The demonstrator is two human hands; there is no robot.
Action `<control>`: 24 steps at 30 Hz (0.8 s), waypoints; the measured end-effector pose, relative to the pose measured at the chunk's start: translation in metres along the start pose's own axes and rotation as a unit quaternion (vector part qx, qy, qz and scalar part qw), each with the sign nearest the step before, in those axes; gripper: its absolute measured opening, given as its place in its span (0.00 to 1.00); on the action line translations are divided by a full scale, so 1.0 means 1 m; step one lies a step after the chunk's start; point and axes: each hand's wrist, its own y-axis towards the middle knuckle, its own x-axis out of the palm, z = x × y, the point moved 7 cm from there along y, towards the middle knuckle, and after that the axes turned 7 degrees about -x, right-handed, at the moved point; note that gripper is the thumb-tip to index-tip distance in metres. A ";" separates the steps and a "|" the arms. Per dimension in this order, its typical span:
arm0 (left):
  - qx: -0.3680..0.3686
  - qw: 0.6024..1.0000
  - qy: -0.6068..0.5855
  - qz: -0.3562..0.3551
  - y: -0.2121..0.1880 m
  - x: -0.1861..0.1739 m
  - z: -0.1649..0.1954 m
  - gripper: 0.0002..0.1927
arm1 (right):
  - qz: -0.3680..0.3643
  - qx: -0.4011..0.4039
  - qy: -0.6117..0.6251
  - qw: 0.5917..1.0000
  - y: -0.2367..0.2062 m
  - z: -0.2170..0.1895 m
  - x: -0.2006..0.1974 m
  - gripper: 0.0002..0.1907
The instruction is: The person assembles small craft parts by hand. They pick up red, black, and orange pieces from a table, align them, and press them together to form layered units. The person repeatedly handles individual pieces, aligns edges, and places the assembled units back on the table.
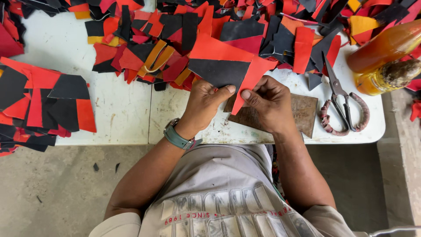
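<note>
two hands pinch a red-and-black cut piece over a brown board

the left hand (202, 102) and right hand (268, 102) meet at the near edge of the white table (123, 109), both closed on one joined piece of sheet material: a black panel (218, 71) with a red panel (252, 74) folding down from it. the left grip has its thumb pressed flat on the lower edge of the black panel, fingers curled beneath; the right grip has thumb and fingers closed on the narrow red tip. the piece sits between and just above the two hands, its lower point held over a brown board (302, 112) lying on the table

what could go wrong, as a judgement: the hold is only at the bottom edge, so the wider top could flop or slide into the heap of red, black and orange offcuts (175, 39) it touches behind, and get mixed up or pulled askew. if one thumb eases, the red tip could slip and the two panels shift against each other

scissors (342, 105) with wrapped handles lie just right of the board, blades pointing away, near enough for the right forearm to knock. an orange bottle (386, 52) lies at the far right, and a second stack of pieces (44, 105) at the left
</note>
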 end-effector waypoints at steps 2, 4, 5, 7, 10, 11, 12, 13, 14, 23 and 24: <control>0.022 1.000 0.005 0.003 0.000 0.001 0.014 0.05 | -0.010 0.001 0.014 1.000 0.000 -0.001 0.000 0.07; 0.013 1.000 0.005 0.004 0.003 0.004 0.026 0.06 | -0.011 0.007 0.021 1.000 0.000 -0.003 -0.001 0.07; -0.008 1.000 0.015 0.008 0.004 0.005 0.030 0.06 | -0.012 0.009 0.021 1.000 0.000 -0.004 -0.001 0.07; -0.026 0.999 0.028 0.010 0.006 0.009 0.038 0.07 | -0.015 0.014 0.018 1.000 -0.001 -0.007 -0.001 0.07; -0.001 1.000 0.028 0.002 0.005 0.014 0.047 0.09 | -0.005 0.033 0.024 0.999 -0.001 -0.007 0.001 0.07; 0.014 1.000 0.016 -0.005 0.005 0.016 0.048 0.09 | -0.002 0.034 0.026 0.999 -0.001 -0.008 0.002 0.07; 0.028 1.000 0.004 -0.011 0.004 0.017 0.049 0.09 | 0.001 0.035 0.028 0.999 -0.001 -0.008 0.003 0.07; 0.026 1.000 0.004 -0.018 0.003 0.018 0.047 0.09 | 0.004 0.035 0.031 0.999 -0.001 -0.009 0.003 0.06; 0.023 0.999 0.004 -0.025 0.003 0.018 0.046 0.10 | -0.006 0.041 0.034 0.999 -0.001 -0.010 0.005 0.08; -0.057 0.993 -0.034 -0.096 0.003 0.018 0.051 0.17 | -0.079 0.040 -0.014 0.996 -0.006 -0.018 0.009 0.16; -0.055 0.992 -0.047 -0.104 0.003 0.019 0.052 0.18 | -0.079 0.038 -0.023 0.996 -0.006 -0.019 0.009 0.15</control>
